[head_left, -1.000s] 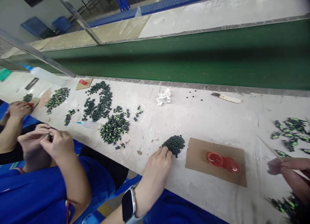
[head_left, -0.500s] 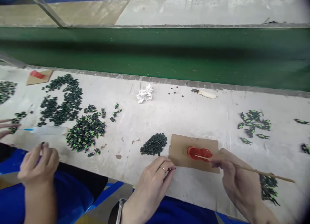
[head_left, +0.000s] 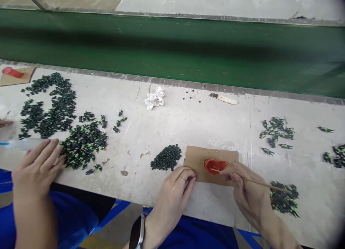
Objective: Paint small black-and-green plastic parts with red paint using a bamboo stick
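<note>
Left hand [head_left: 175, 189]: pinching small dark piece [head_left: 196, 176] at cardboard [head_left: 196, 153] edge.
Right hand [head_left: 246, 189]: pinching stick [head_left: 277, 188], tip in red cup [head_left: 212, 164].
Bead pile [head_left: 165, 157]: dark, beside cardboard, on tabletop [head_left: 215, 127].

Thin silver-toned ring [head_left: 182, 177], dark-faced smartwatch [head_left: 136, 231], plain blue fabric clothing [head_left: 201, 233].
The ring circles one finger of the left hand [head_left: 174, 191], just back from its fingertip grip. Farther behind that grip, around the wrist, sits the watch, its glossy black face edged by a silvery case with rounded corners. The blue clothing shows below both grips, between the bare forearms [head_left: 280, 229].
</note>
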Motion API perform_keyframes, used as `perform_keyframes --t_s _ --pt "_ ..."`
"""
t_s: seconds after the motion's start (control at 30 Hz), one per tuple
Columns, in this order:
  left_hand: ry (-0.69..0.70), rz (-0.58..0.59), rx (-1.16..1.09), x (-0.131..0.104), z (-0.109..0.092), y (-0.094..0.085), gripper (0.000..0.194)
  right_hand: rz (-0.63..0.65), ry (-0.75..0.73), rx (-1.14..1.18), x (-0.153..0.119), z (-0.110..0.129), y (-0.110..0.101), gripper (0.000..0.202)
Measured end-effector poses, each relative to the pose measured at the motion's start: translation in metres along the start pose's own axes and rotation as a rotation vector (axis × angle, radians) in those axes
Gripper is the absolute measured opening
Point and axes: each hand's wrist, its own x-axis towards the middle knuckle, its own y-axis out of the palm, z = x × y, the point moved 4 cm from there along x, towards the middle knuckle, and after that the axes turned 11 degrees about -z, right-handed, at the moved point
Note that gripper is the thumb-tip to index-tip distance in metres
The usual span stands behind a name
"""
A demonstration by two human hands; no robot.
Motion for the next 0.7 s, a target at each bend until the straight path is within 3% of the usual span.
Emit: perform_keyframes --t_s 0.17,0.37,0.47,0.6,0.7 --pt "-0.113 -0.039 -0.115 0.003 -0.002 -0.002 0.014 -0.070 0.141 0.059 0.001 -0.002 -0.004 0.041" --pt "-0.372 -0.074 -0.399 0.010 -0.024 -0.009 0.008 -0.320 0.370 0.168 0.005 0.012 -0.023 0.035" --pt "-0.490 -0.029 -0.593 0.010 -0.037 -0.008 0.015 -0.351 0.379 0.209 0.006 0.025 -0.026 0.034" --pt "-0.751 0.005 -1.034 0.004 -0.047 -0.003 0.015 -0.362 0.355 0.235 0.002 0.039 -0.025 0.037" --pt "-0.827 -0.013 -1.156 0.002 -0.050 -0.002 0.010 -0.361 0.343 0.247 0.000 0.048 -0.024 0.039"
